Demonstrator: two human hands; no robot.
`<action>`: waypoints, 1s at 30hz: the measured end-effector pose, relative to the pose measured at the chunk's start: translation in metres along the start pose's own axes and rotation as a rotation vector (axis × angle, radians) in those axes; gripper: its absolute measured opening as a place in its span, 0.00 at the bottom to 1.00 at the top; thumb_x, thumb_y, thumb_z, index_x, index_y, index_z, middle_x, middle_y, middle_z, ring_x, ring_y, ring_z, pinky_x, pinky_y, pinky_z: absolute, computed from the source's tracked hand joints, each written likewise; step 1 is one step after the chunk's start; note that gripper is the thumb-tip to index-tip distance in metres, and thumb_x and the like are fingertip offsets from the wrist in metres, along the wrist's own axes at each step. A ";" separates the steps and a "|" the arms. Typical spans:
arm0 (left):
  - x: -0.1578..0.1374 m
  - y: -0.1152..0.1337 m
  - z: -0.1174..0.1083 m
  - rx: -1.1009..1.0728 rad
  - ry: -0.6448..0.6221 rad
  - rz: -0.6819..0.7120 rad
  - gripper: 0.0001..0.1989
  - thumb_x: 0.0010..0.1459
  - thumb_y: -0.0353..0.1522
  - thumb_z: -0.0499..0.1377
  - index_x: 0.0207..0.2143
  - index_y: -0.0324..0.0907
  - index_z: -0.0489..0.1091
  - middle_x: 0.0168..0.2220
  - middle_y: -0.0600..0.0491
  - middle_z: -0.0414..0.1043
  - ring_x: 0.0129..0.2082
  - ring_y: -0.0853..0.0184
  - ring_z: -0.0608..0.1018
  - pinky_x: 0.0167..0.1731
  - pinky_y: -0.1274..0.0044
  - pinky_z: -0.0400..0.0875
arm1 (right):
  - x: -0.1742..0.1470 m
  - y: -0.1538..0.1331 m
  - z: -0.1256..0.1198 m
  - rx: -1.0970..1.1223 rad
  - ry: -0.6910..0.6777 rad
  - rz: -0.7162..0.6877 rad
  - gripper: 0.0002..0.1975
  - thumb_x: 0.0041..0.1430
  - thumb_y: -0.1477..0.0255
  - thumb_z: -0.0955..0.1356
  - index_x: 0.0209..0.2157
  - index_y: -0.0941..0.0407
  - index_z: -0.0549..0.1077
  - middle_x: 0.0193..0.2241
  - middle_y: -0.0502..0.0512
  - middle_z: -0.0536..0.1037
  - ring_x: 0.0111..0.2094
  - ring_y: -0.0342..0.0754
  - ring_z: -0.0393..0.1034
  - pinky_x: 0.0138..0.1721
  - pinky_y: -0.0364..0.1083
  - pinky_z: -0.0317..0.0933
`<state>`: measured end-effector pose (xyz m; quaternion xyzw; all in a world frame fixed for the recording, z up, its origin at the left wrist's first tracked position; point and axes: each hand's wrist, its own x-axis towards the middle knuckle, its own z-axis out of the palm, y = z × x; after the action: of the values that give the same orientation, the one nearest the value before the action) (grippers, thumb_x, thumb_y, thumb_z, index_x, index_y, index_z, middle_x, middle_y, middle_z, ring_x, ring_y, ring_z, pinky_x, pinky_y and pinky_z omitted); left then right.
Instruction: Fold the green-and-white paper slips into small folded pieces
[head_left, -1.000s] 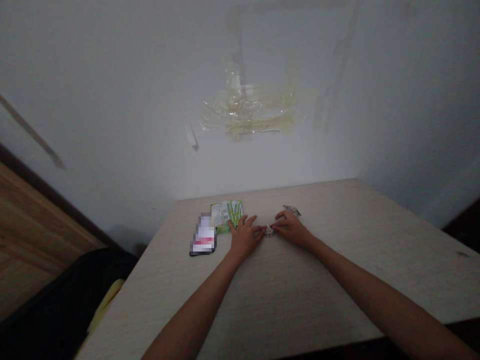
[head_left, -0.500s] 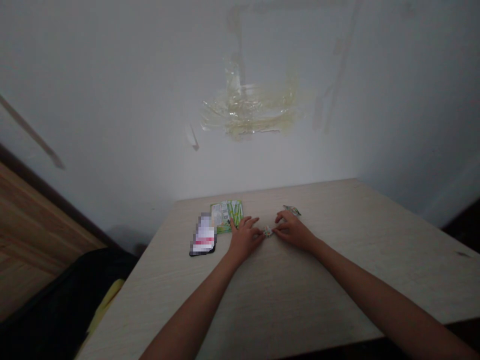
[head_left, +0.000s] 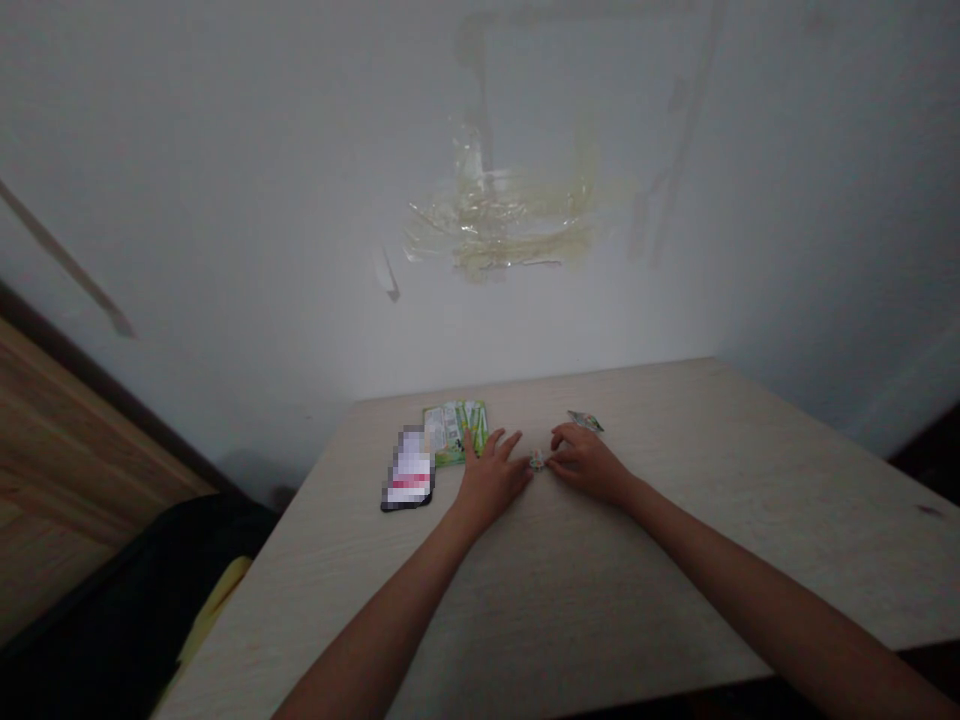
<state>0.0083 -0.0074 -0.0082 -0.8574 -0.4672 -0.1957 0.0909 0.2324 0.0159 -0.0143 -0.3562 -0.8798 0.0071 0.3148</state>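
Note:
A small flat piece with a multicoloured pattern (head_left: 537, 460) lies on the table between my two hands, its kind too small to make out. My left hand (head_left: 491, 480) rests to the left of it, fingers spread, with the thumb tip at the piece's left edge. On the other side, my right hand (head_left: 589, 463) has its fingers bent, and the thumb and a fingertip come together at the right edge. A green and white printed sheet or packet (head_left: 444, 425) lies just beyond my left fingers, partly covered by them.
A phone with a blurred-out screen (head_left: 409, 475) lies left of the green packet, touching or nearly touching it. Behind my right hand is a small crumpled wrapper-like thing (head_left: 586, 421). The pale wooden table (head_left: 585, 620) meets a wall (head_left: 300, 250) bearing tape remnants (head_left: 517, 215).
Both hands stay almost in place around the small piece. The left fingers look slightly more spread, and the whole view has shifted a little.

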 end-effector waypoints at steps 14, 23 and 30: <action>-0.001 -0.001 0.008 -0.108 0.022 -0.046 0.11 0.61 0.40 0.56 0.45 0.53 0.74 0.56 0.51 0.67 0.60 0.57 0.63 0.60 0.45 0.38 | 0.001 0.007 0.005 -0.068 -0.007 0.039 0.09 0.61 0.72 0.66 0.32 0.56 0.79 0.34 0.57 0.73 0.38 0.49 0.67 0.43 0.51 0.62; 0.001 0.004 0.003 -0.037 0.012 -0.056 0.10 0.60 0.39 0.57 0.42 0.55 0.76 0.55 0.51 0.68 0.60 0.54 0.63 0.58 0.41 0.39 | -0.001 0.008 0.009 0.054 -0.012 0.045 0.11 0.62 0.73 0.64 0.35 0.56 0.80 0.35 0.58 0.76 0.39 0.49 0.70 0.43 0.49 0.64; 0.003 0.007 0.003 0.003 0.042 -0.011 0.10 0.61 0.38 0.56 0.41 0.52 0.76 0.54 0.50 0.69 0.59 0.55 0.64 0.60 0.43 0.36 | -0.002 0.006 0.006 0.052 0.004 0.056 0.10 0.62 0.71 0.65 0.34 0.55 0.80 0.35 0.58 0.77 0.38 0.49 0.70 0.43 0.49 0.64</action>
<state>0.0165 -0.0086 -0.0093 -0.8503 -0.4704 -0.2137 0.1007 0.2334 0.0201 -0.0218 -0.3726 -0.8682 0.0381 0.3254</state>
